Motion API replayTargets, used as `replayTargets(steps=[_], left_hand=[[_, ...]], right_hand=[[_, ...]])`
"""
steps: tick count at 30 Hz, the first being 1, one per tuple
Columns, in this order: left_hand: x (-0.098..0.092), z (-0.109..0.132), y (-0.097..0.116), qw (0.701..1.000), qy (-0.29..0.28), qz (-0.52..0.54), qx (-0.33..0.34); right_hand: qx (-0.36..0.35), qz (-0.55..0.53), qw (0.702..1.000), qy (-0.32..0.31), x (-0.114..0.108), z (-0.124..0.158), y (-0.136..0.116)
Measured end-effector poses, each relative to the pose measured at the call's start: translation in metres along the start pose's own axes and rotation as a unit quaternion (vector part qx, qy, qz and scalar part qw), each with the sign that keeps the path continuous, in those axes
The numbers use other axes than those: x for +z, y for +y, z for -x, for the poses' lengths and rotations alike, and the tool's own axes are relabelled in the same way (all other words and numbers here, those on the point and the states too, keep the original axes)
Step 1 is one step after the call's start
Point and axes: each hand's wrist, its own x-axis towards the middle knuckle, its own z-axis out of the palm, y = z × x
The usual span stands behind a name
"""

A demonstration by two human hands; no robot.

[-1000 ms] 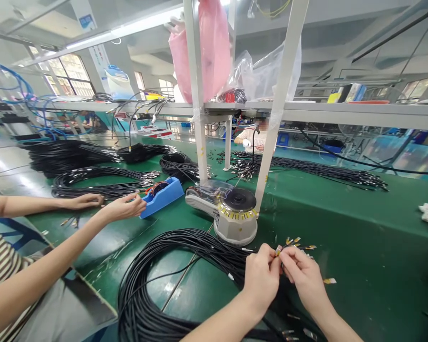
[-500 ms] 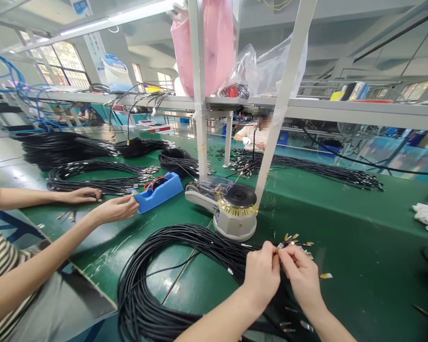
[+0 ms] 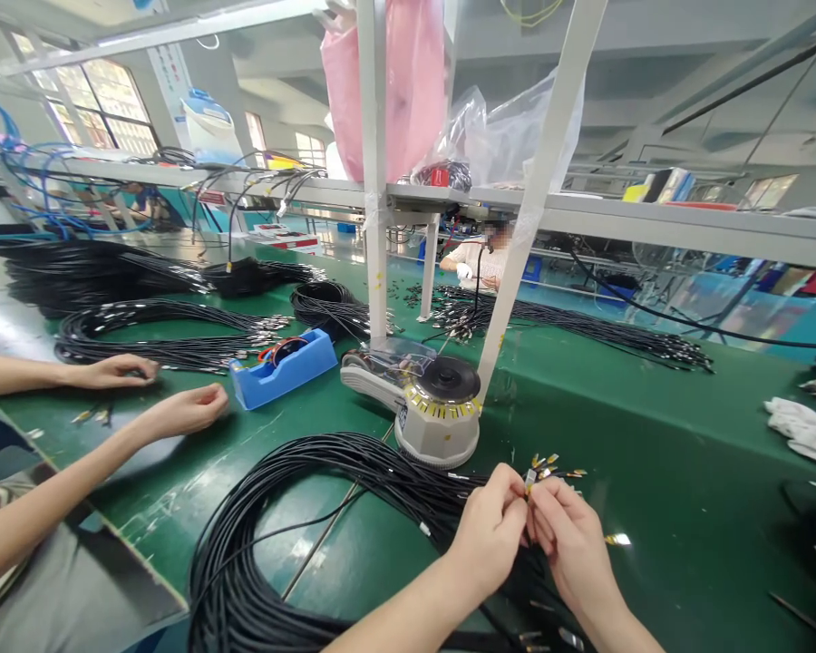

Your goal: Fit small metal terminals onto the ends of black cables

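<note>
My left hand and my right hand meet at the lower right, fingertips pinched together. Between them they grip a cable end with a small silvery connector and a bit of yellow on it. Just behind my fingers, more cable ends with yellow pieces fan out over the table. A large coiled bundle of black cables curves from the left and passes beneath my hands. Beyond it stands a round tape dispenser with a black disc on top and short yellow strips around its rim.
At the left, a co-worker's hands are over the green table, near a blue tape holder. More black cable bundles lie behind. White posts support a shelf. White gloves lie at the right.
The co-worker's nearer hand has drawn back left from the blue tape holder. My hands stay together at the cable end, fingers slightly shifted. The whole view has shifted slightly.
</note>
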Motion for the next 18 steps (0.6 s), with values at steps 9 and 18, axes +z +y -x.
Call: replayTargets(steps=[9, 18], left_hand=[[-0.006, -0.005, 0.01, 0.972, -0.08, 0.156, -0.155], [-0.003, -0.007, 0.004, 0.987, 0.019, 0.125, -0.098]], right_hand=[[0.002, 0.068, 0.997, -0.02, -0.01, -0.003, -0.008], [-0.044, 0.133, 0.99, -0.02, -0.01, -0.003, -0.018]])
